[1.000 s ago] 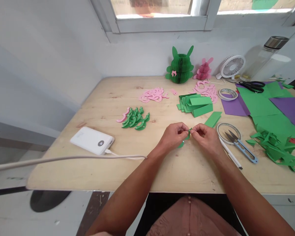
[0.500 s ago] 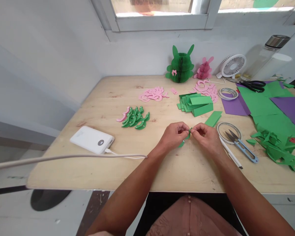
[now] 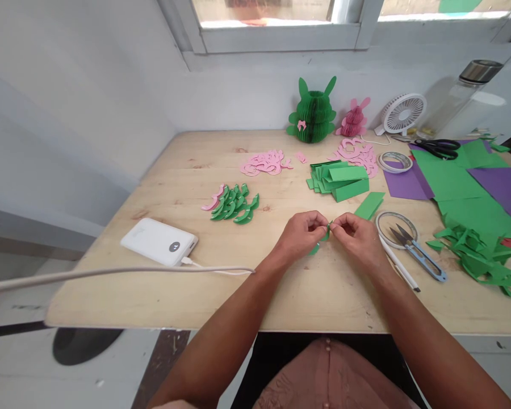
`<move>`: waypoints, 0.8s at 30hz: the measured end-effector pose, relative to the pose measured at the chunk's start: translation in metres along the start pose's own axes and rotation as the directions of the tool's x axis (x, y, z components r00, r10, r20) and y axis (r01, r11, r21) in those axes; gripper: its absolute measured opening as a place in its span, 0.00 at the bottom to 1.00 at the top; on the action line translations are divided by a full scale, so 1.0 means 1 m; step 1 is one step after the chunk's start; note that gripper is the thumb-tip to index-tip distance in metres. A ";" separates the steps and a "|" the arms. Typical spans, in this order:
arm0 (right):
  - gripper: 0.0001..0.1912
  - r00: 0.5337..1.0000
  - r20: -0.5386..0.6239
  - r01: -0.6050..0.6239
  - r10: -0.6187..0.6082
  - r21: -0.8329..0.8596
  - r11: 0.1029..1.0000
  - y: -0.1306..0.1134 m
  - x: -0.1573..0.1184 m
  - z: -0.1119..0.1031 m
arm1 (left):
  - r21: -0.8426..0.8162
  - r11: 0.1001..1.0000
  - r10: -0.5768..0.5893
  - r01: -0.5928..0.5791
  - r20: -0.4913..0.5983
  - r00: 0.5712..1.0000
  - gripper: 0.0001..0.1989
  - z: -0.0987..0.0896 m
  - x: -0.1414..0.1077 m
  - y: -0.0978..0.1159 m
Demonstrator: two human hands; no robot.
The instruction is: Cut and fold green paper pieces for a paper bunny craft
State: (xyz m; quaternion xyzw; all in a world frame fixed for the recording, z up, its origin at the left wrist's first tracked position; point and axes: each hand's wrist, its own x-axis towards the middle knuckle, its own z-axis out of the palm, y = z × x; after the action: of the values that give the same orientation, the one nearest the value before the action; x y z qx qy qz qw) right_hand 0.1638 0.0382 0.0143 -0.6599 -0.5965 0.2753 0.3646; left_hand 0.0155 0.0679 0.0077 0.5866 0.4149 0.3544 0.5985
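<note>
Between my hands is a small curved green paper cutout (image 3: 314, 249), partly hidden by the fingers. My left hand (image 3: 303, 232) pinches it from the left side. My right hand (image 3: 355, 232) is closed, thumb and fingertip pinching the cutout's upper tip. A pile of similar green cutouts (image 3: 232, 203) with pale strips on them lies to the left, a pink cutout (image 3: 213, 200) at its edge. Behind my right hand rests a folded green paper strip (image 3: 369, 205), with a stack of folded green paper (image 3: 339, 179) farther back.
Right of my hands lie a tape roll (image 3: 378, 226), a white pen (image 3: 400, 266), blue thread snips (image 3: 426, 260) and green scraps (image 3: 479, 253). A power bank (image 3: 158, 241) with a cable (image 3: 119, 272) sits left. Paper rabbits (image 3: 314, 116), a fan (image 3: 404, 113) and black scissors (image 3: 438, 149) are at the back.
</note>
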 end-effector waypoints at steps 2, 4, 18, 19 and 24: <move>0.09 1.000 -0.004 -0.004 0.004 0.002 1.000 0.000 0.000 0.000 | 0.003 1.000 0.003 -0.003 -0.003 1.000 0.03 0.000 0.000 0.000; 0.09 1.000 -0.007 0.000 0.000 0.004 1.000 0.000 0.000 0.000 | 0.006 1.000 0.005 -0.005 -0.006 1.000 0.03 0.000 0.000 0.000; 0.09 1.000 -0.007 0.006 -0.006 0.005 1.000 0.000 0.000 0.000 | 0.006 1.000 0.016 -0.016 0.000 1.000 0.04 0.000 0.000 -0.001; 0.09 1.000 -0.007 0.006 -0.005 0.005 1.000 0.000 0.000 0.000 | 0.005 1.000 0.019 -0.019 0.001 1.000 0.03 0.000 0.000 -0.001; 0.09 1.000 -0.004 0.012 -0.012 0.001 1.000 0.001 0.000 0.000 | 0.013 0.999 0.037 -0.037 -0.006 0.999 0.03 0.000 -0.002 0.001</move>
State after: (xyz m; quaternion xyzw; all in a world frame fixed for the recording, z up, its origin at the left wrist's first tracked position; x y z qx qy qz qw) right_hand 0.1642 0.0386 0.0132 -0.6566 -0.5996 0.2721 0.3679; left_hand 0.0150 0.0666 0.0089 0.5969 0.4081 0.3646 0.5867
